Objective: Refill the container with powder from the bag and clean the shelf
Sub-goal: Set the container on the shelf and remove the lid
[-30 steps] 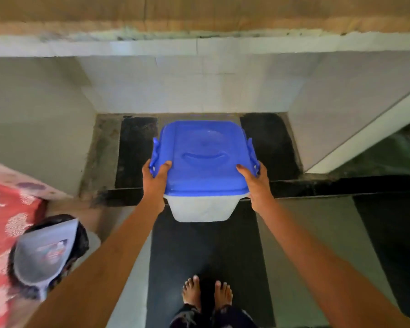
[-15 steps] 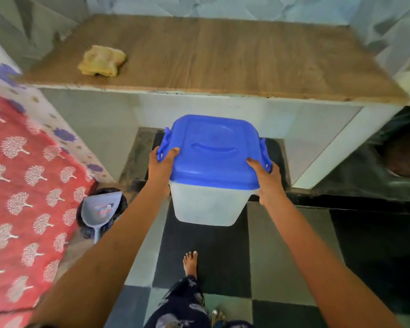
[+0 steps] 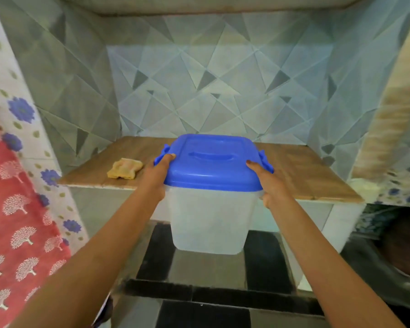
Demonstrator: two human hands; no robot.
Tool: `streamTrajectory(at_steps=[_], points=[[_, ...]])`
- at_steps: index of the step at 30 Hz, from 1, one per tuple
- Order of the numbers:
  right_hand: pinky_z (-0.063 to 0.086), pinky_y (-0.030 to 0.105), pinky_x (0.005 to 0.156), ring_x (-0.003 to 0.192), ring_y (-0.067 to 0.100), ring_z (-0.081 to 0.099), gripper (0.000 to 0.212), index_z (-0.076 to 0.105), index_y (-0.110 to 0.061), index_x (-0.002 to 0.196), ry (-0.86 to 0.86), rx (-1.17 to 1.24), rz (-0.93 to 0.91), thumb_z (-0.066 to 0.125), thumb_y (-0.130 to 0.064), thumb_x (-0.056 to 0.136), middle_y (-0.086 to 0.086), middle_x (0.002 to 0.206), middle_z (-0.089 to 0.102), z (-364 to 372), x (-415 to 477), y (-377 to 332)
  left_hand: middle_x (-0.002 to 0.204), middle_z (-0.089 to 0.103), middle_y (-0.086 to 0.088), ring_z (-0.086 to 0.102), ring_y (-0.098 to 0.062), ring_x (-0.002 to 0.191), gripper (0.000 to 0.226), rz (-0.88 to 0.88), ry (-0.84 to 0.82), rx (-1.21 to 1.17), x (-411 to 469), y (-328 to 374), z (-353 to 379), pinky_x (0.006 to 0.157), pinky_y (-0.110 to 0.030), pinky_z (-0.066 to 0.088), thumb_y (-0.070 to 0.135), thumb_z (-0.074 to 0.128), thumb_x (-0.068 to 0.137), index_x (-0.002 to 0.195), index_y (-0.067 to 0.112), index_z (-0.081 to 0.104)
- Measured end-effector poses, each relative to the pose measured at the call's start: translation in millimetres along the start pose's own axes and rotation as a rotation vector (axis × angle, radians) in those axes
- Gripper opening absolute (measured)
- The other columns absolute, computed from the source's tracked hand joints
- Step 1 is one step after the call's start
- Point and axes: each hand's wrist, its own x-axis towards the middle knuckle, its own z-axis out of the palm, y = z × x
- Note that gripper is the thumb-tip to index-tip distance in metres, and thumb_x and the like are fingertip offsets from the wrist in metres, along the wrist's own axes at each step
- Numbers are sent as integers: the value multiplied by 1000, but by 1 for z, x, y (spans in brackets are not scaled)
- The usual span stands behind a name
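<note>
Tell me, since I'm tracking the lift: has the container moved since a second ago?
Yes. The container has risen from the low recess to the wooden shelf edge's height.

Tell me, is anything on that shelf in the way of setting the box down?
Nothing visible is. The box, held by both hands, faces bare shelf; the only thing there, a cloth, lies off to its left.

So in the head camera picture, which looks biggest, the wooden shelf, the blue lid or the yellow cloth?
1. Wooden shelf, widest, though partly hidden.
2. Blue lid, held nearer the camera, so it may look bigger than it is.
3. Yellow cloth, clearly smallest.
</note>
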Motion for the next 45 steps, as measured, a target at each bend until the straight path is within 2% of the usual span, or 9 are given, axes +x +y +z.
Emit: streamTrajectory(at_steps=[2, 4, 7, 11, 18, 31, 35, 39, 45], points=[[54, 41, 85, 100, 21, 63, 88, 52, -27, 126, -9, 10, -4, 83, -44, 46, 0, 122, 61, 11, 15, -15, 118, 65, -5, 65, -24, 96, 85, 2, -11, -3, 19, 16, 10, 72, -33, 54, 48, 72, 42, 122, 26, 57], [53, 34, 80, 98, 21, 63, 80, 52, -25, 128, -11, -5, -36, 81, -42, 55, 2, 123, 61, 22, 33, -28, 116, 66, -6, 66, -23, 92, 88, 20, -14, -20, 45, 26, 20, 71, -34, 55, 49, 71, 37, 121, 26, 58], [49, 32, 84, 95, 19, 58, 62, 52, -17, 130, 40, -26, -80, 75, -28, 74, 4, 126, 59, 36, 73, -40, 117, 64, -8, 63, -18, 79, 72, 67, -54, -28, 84, 39, 42, 60, -28, 49, 41, 74, 56, 122, 19, 57], [45, 32, 82, 98, 23, 53, 71, 39, -4, 135, 115, -61, -98, 72, -30, 78, 8, 122, 52, 51, 134, -51, 113, 59, -11, 53, -12, 68, 52, 105, -53, 17, 155, 40, 75, 52, -24, 40, 31, 65, 82, 126, 8, 49], [51, 39, 89, 99, 25, 58, 78, 41, -5, 132, 171, -53, -96, 78, -32, 69, 9, 126, 54, 71, 230, -58, 118, 60, -9, 60, -23, 91, 57, 63, -129, 32, 247, 36, 125, 57, -25, 45, 33, 66, 79, 128, 11, 48], [49, 48, 95, 110, 32, 57, 83, 36, -6, 135, 167, -107, -5, 78, -35, 69, 12, 128, 52, 56, 377, -47, 112, 62, -12, 63, -28, 93, 53, -34, -60, 25, 344, -3, 207, 77, -36, 53, 31, 69, 77, 122, 9, 50], [50, 47, 95, 102, 29, 60, 73, 46, -11, 129, 131, -136, -9, 78, -37, 68, 10, 127, 56, 52, 399, -36, 95, 64, -10, 63, -22, 76, 43, -21, -23, 54, 352, -12, 213, 64, -31, 52, 30, 65, 81, 117, 9, 55], [48, 43, 99, 104, 23, 58, 60, 52, -21, 129, 77, -102, -34, 74, -32, 75, 0, 130, 56, 51, 409, -32, 101, 58, -9, 57, -25, 83, 37, -63, -6, 60, 353, -13, 217, 73, -35, 47, 31, 64, 84, 113, 13, 50], [44, 37, 89, 114, 28, 51, 69, 35, -10, 138, 99, -263, 2, 66, -37, 82, 8, 135, 46, 48, 421, -39, 110, 60, -13, 59, -28, 86, 45, -59, -31, 211, 373, -6, 212, 68, -34, 49, 32, 64, 83, 118, 8, 50]])
